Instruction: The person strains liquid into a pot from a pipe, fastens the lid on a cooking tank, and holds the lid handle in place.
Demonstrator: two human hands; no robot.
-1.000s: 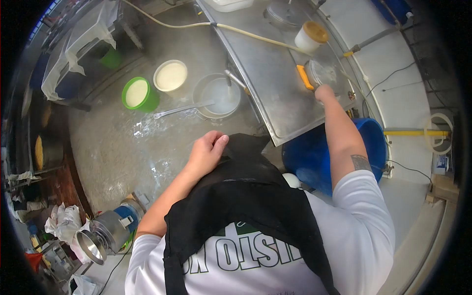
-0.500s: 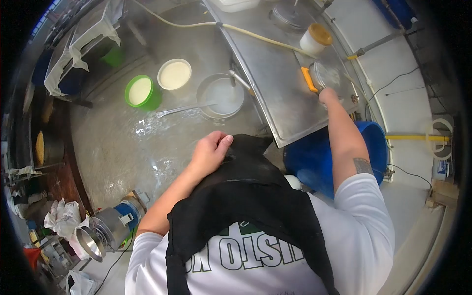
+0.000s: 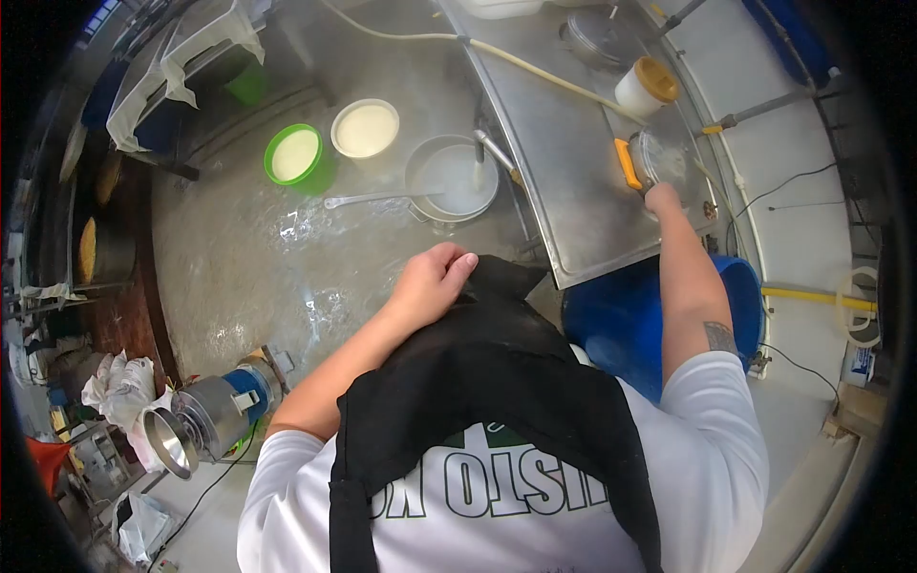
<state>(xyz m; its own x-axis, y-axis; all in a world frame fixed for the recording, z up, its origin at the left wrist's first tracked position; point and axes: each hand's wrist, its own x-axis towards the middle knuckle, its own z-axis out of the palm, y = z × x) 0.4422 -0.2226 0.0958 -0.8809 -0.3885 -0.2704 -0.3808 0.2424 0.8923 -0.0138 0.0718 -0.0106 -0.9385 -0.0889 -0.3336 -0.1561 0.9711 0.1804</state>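
My left hand point(image 3: 432, 284) is closed, thumb on top, on the edge of the black apron point(image 3: 497, 320) in front of my body. My right hand point(image 3: 661, 199) reaches over the metal table point(image 3: 573, 205) with curled fingers, mostly hidden. Right beside it are an orange handle point(image 3: 627, 163) and a clear, round container point(image 3: 662, 158); I cannot make out exactly what it grips. On the floor stand a metal pot point(image 3: 420, 196) of cloudy liquid, with a long-handled utensil point(image 3: 373, 199) across its rim, a green bucket point(image 3: 316, 178) and a white bucket point(image 3: 366, 153), both filled with pale stuff.
A blue barrel point(image 3: 611, 329) stands under the table's near corner. A pale hose point(image 3: 535, 72) crosses the tabletop, where a white tub with a brown lid point(image 3: 650, 86) also stands. A machine with a metal funnel point(image 3: 172, 441) is at lower left. The floor point(image 3: 248, 277) looks wet.
The whole view has shifted, so the buckets, pot and table appear farther right and slightly different in height. Both hands keep about the same place relative to the apron and the orange handle.
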